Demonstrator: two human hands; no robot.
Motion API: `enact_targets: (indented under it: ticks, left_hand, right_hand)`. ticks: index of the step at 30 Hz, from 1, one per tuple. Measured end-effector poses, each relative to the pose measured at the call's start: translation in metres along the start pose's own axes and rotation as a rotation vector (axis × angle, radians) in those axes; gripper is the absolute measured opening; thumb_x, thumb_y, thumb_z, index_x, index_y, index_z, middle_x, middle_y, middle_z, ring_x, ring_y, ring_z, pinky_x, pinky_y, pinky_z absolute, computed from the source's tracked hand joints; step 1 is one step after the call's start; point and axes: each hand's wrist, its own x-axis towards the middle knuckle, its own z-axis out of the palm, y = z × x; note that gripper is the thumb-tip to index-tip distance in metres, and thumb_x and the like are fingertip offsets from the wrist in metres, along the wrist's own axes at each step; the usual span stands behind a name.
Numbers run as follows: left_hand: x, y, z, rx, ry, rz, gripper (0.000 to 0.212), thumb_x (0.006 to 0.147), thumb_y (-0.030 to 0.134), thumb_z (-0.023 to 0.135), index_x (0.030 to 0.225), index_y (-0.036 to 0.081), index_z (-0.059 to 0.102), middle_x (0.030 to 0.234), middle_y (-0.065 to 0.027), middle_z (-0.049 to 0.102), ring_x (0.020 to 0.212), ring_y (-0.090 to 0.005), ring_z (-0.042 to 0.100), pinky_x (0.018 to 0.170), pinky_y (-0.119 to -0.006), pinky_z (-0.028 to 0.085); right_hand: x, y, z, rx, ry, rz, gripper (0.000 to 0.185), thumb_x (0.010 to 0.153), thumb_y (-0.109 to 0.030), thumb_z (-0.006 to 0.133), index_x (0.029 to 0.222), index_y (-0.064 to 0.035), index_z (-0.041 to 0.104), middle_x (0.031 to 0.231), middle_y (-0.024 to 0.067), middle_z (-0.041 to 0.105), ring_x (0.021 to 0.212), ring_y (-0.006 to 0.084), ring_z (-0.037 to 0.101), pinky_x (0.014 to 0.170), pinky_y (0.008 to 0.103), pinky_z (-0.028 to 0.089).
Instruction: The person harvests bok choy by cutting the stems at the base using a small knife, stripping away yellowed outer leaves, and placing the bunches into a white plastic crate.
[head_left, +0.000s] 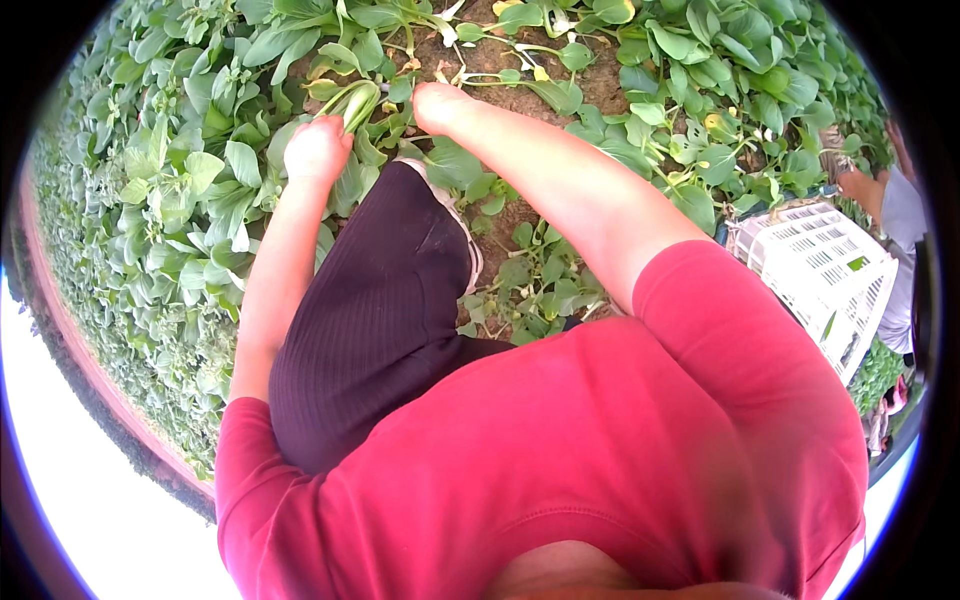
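My left hand (319, 148) is closed around a leafy green plant that looks like bok choy (361, 105), its pale stalk base pointing up and away from me. Just right of it, my right hand (437, 107) is low among the leaves with its fingers curled out of sight. A small greyish sliver (385, 88), perhaps a blade, shows between the stalk base and my right hand. Whether my right hand grips it is hidden. Loose leaves and cut-looking stalks (448, 34) lie on the brown soil (517, 45) beyond my hands.
Dense leafy greens (202, 172) grow on my left, with more greens (720, 67) at the far right. A white plastic crate (817, 247) stands on my right, and another person (900, 217) is behind it. My bent knee (420, 202) and shoe (474, 255) are below my hands.
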Motion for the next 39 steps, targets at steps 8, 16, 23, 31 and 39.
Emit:
enact_targets:
  ticks: [8,16,23,31,39]
  left_hand:
    - [0.008,0.013,-0.005,0.005,-0.072,-0.064,0.024,0.08,0.031,0.064,0.085,0.008,0.061,0.089,-0.0137,0.065,0.085,-0.0348,0.062,0.076,-0.047,0.049]
    - [0.002,-0.006,-0.006,-0.166,-0.117,-0.101,0.025,0.08,0.033,0.064,0.081,0.008,0.059,0.087,-0.0132,0.064,0.084,-0.0339,0.062,0.074,-0.046,0.048]
    - [0.006,-0.002,-0.005,-0.162,-0.175,-0.147,0.024,0.08,0.032,0.064,0.082,0.009,0.061,0.09,-0.0131,0.065,0.087,-0.033,0.062,0.076,-0.045,0.049]
    - [-0.006,-0.005,0.014,-0.225,-0.098,-0.156,0.025,0.08,0.03,0.065,0.078,0.006,0.058,0.082,-0.0143,0.061,0.08,-0.035,0.06,0.071,-0.046,0.047]
    - [-0.008,-0.01,0.019,-0.277,-0.095,-0.131,0.025,0.081,0.029,0.065,0.077,0.006,0.056,0.084,-0.0136,0.061,0.08,-0.0344,0.06,0.072,-0.045,0.047]
  right_hand:
    - [0.02,-0.006,-0.007,-0.122,-0.102,-0.003,0.023,0.072,-0.006,0.061,0.092,-0.0012,0.072,0.102,0.0201,0.067,0.094,0.0336,0.066,0.08,0.0404,0.053]
    - [0.0,0.027,-0.012,-0.114,-0.068,-0.049,0.028,0.074,-0.007,0.059,0.099,-0.001,0.071,0.102,0.0178,0.068,0.091,0.032,0.066,0.078,0.0407,0.052]
    - [-0.013,0.017,-0.003,0.057,0.054,-0.01,0.029,0.088,-0.021,0.055,0.105,0.0029,0.058,0.099,0.0208,0.066,0.092,0.0351,0.064,0.081,0.0425,0.05]
    - [-0.018,0.014,-0.003,0.208,0.15,-0.127,0.024,0.088,-0.015,0.053,0.103,0.0017,0.061,0.103,0.02,0.066,0.094,0.036,0.064,0.081,0.0424,0.051]
    - [-0.01,0.013,0.002,0.205,0.131,0.024,0.03,0.088,-0.015,0.053,0.114,0.0003,0.056,0.107,0.0201,0.065,0.098,0.0344,0.063,0.084,0.0416,0.05]
